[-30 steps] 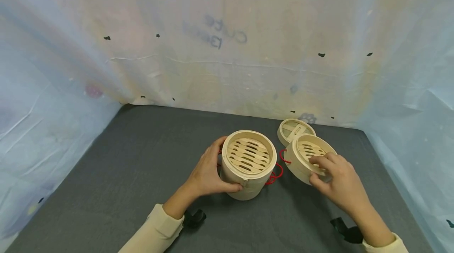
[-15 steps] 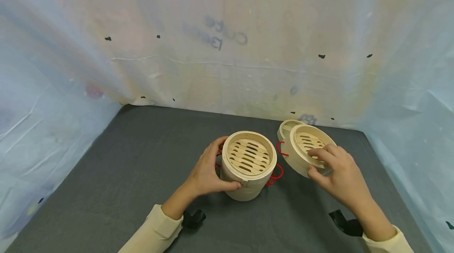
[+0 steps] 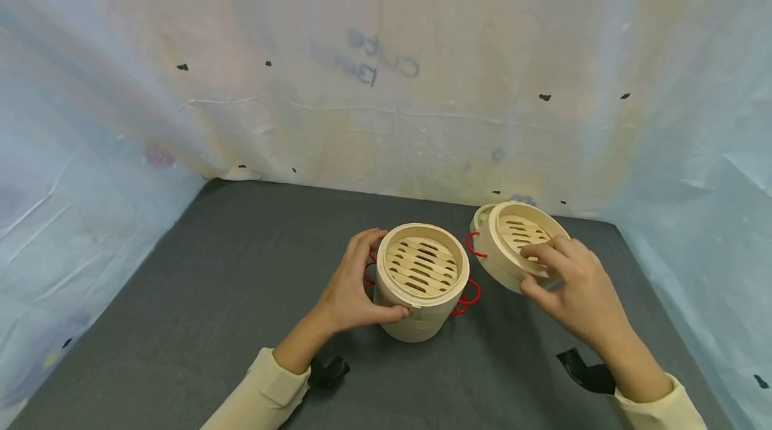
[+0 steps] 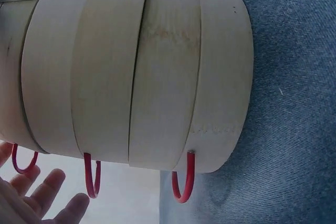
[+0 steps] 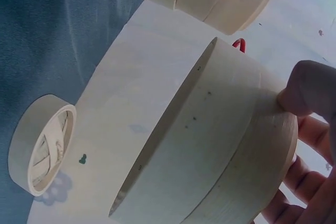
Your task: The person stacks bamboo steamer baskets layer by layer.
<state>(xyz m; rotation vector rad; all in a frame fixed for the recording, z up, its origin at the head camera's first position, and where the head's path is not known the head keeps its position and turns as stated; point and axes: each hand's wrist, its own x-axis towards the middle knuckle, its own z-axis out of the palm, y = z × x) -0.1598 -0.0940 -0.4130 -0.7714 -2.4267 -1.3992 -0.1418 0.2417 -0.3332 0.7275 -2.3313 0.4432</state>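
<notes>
In the head view, a stack of bamboo steamer baskets (image 3: 416,323) stands on the dark cloth, its slatted top facing up. My left hand (image 3: 351,293) holds the left side of the stack, thumb in front and fingers round the back. The left wrist view shows the stack's banded wall (image 4: 105,72) and red loop handles (image 4: 190,174). To the right, a single steamer basket (image 3: 499,261) is raised and tilted. My right hand (image 3: 575,293) pinches its near rim, fingers inside and thumb outside. The right wrist view shows this basket's outer wall (image 5: 220,129) up close.
A round bamboo lid (image 5: 25,142) lies on the cloth behind the raised basket, which hides most of it in the head view. The dark cloth (image 3: 199,323) covers the work surface. Pale plastic sheeting (image 3: 386,135) closes off the back and both sides.
The single basket in my right hand has risen and moved slightly back and left, covering more of the lid. My left hand and the stack stay put.
</notes>
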